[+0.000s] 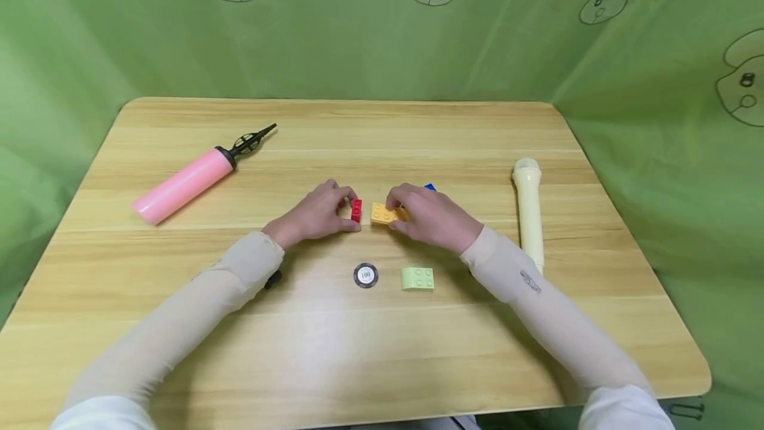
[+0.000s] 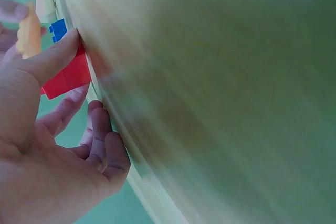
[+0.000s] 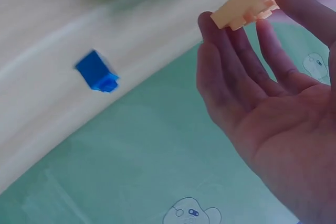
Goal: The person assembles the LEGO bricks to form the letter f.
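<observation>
Near the middle of the table, my left hand [image 1: 316, 212] pinches a red toy brick [image 1: 356, 210] between thumb and fingers. The brick's red side [image 2: 68, 77] shows beneath the thumb in the left wrist view. Just to the right, my right hand [image 1: 432, 214] holds a yellow-orange toy brick [image 1: 382, 213] by its edges, studs up in the head view. A small gap separates the two bricks. Behind the right hand lies a blue brick [image 1: 430, 187], mostly hidden in the head view but plain in the right wrist view [image 3: 96, 71].
Closer to me lie a black-and-white chip [image 1: 366, 275] marked 100 and a light green brick [image 1: 418, 279]. A pink hand pump [image 1: 185, 186] rests at the left, a cream microphone-shaped object [image 1: 530, 211] at the right. The left sleeve partly covers a black item [image 1: 272, 279].
</observation>
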`<state>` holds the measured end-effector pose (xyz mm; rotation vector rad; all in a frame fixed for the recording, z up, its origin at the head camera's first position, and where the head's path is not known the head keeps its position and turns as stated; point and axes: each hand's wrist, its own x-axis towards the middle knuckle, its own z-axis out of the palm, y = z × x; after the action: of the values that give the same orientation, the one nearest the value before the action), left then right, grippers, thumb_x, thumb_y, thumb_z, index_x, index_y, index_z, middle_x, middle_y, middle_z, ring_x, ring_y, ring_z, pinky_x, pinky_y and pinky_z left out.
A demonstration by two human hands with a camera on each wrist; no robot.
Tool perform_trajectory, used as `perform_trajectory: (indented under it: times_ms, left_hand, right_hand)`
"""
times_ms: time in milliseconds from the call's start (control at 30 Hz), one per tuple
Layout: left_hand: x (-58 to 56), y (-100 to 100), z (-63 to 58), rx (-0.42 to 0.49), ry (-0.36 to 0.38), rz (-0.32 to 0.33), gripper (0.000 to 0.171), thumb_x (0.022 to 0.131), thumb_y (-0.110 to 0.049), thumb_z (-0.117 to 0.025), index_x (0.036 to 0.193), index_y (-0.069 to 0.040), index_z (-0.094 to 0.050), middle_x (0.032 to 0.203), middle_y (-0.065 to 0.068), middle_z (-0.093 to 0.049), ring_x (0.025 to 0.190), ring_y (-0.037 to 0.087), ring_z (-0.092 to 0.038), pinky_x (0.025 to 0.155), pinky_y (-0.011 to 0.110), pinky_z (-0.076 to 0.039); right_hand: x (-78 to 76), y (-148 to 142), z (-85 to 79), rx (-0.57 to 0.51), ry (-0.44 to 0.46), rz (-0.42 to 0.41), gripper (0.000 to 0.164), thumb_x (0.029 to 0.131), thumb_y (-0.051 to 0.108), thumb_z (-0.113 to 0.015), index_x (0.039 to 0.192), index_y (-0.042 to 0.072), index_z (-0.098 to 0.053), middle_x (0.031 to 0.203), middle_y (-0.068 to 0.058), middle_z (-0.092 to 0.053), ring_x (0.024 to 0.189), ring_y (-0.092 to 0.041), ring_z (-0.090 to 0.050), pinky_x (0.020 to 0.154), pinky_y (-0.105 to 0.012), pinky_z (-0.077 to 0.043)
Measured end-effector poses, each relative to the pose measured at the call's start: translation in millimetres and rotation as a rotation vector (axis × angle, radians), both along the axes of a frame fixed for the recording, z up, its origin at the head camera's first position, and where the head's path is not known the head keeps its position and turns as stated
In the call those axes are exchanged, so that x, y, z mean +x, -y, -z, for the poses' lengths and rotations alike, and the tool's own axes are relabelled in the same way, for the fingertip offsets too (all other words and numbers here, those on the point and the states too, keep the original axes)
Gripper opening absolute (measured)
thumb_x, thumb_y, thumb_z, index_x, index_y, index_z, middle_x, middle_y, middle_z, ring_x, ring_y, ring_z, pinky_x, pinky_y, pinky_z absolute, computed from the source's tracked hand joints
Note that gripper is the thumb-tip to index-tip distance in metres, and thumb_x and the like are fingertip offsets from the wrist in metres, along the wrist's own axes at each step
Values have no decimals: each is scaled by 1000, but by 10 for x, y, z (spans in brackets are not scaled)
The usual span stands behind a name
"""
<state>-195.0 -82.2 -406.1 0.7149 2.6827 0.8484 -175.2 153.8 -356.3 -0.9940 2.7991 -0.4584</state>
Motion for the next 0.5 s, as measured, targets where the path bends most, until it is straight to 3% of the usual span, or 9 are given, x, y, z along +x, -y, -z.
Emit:
perform_trajectory:
  times_ms: [500]
  left_hand:
    - [-24,9,24,-17,8,0,52,82,-37,-83,119,-5,-63,102,11,-54,93,24,-49,78,36,-43]
  right_hand:
    - [-119,236,-87,-35,18,-47,29,87,11,-77,113,4,-67,113,-8,-68,100,-23,-65,88,-36,-53]
